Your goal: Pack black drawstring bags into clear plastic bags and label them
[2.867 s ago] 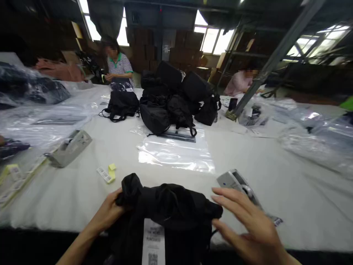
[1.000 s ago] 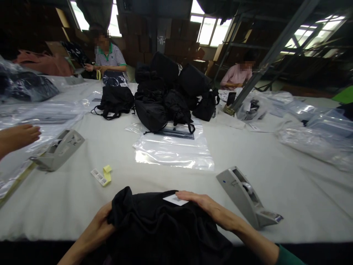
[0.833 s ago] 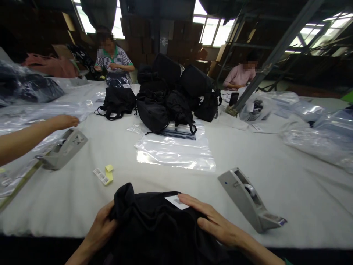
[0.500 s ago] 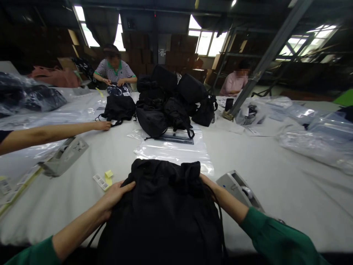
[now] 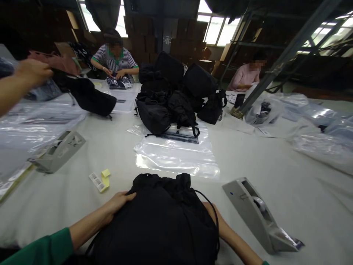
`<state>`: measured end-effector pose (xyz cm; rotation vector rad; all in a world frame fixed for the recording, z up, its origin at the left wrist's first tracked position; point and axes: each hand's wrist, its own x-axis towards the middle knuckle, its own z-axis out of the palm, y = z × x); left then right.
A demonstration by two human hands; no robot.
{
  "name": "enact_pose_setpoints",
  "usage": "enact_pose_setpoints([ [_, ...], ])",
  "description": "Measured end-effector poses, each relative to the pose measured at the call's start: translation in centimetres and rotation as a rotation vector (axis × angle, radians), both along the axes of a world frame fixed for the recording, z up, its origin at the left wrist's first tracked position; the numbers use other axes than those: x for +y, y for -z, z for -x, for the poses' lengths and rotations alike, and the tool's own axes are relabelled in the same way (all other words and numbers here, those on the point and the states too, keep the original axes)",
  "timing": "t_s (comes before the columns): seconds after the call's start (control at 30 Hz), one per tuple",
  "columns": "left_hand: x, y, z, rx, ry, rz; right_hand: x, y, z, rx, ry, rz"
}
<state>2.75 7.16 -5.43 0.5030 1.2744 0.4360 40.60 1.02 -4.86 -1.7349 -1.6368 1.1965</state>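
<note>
A black drawstring bag (image 5: 162, 221) lies on the white table (image 5: 275, 162) right in front of me. My left hand (image 5: 118, 202) lies against the bag's upper left side, fingers pressed to the fabric. My right hand is hidden under or behind the bag's right side; only the forearm (image 5: 231, 239) shows. Just beyond the bag lies a stack of clear plastic bags (image 5: 176, 154).
A grey tape dispenser (image 5: 259, 213) stands at my right, another (image 5: 57, 151) at the left. Yellow and barcode labels (image 5: 99, 178) lie near my left hand. A pile of black bags (image 5: 173, 95) fills the table's middle. A co-worker's hand (image 5: 30, 71) at left lifts a black bag (image 5: 88, 95). Two people sit at the far side.
The bag has been turned over and laid flat, hiding its white label. My right hand went from its top to its right side. The co-worker reached across and lifted a black bag leftward.
</note>
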Motion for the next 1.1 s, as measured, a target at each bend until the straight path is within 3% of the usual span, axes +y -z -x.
enact_pose_setpoints([
  [0.07, 0.1, -1.2, -0.4, 0.033, 0.022, -0.023, 0.4, -1.4, -2.4, -0.122, 0.146, -0.071],
  [0.13, 0.1, -2.5, -0.8, 0.077, 0.057, -0.060, 0.9, -3.9, -3.7, -0.249, 0.322, -0.180],
  [0.17, 0.3, -3.1, -0.9, 0.100, 0.082, -0.087, 1.2, -5.2, -3.6, -0.284, 0.345, -0.237],
  [0.23, 0.7, -4.1, -1.2, 0.173, 0.158, -0.175, 2.0, -7.3, -2.1, -0.284, 0.215, -0.348],
  [0.3, 1.3, -4.5, -1.4, 0.292, 0.266, -0.305, 3.2, -7.9, 0.8, -0.278, -0.022, -0.452],
  [0.37, 1.9, -4.2, -1.5, 0.409, 0.336, -0.445, 4.5, -6.6, 3.5, -0.335, -0.195, -0.503],
  [0.43, 2.3, -3.2, -1.6, 0.465, 0.325, -0.552, 5.6, -4.0, 4.7, -0.435, -0.264, -0.516],
  [0.6, 1.2, -0.2, -1.7, 0.476, 0.235, -0.584, 6.4, 2.7, 1.7, -0.555, -0.128, -0.557],
  [0.7, 0.5, 1.0, -1.9, 0.465, 0.201, -0.530, 6.3, 4.5, 0.1, -0.560, -0.081, -0.555],
  [0.83, 0.8, 1.4, -2.2, 0.428, 0.166, -0.473, 7.1, 5.2, 0.2, -0.542, -0.078, -0.545],
  [0.93, 0.7, -0.1, -1.5, 0.431, 0.109, -0.484, 7.9, 3.8, 0.2, -0.521, -0.081, -0.550],
  [1.0, -0.6, -2.5, -0.6, 0.456, 0.073, -0.588, 8.2, 1.9, 0.2, -0.490, -0.037, -0.585],
  [1.07, -2.9, -5.6, -0.1, 0.444, 0.205, -0.796, 8.5, -0.2, 0.7, -0.433, -0.021, -0.639],
  [1.1, -4.2, -7.2, -0.1, 0.420, 0.361, -0.917, 8.6, -1.0, 1.2, -0.404, -0.044, -0.663],
])
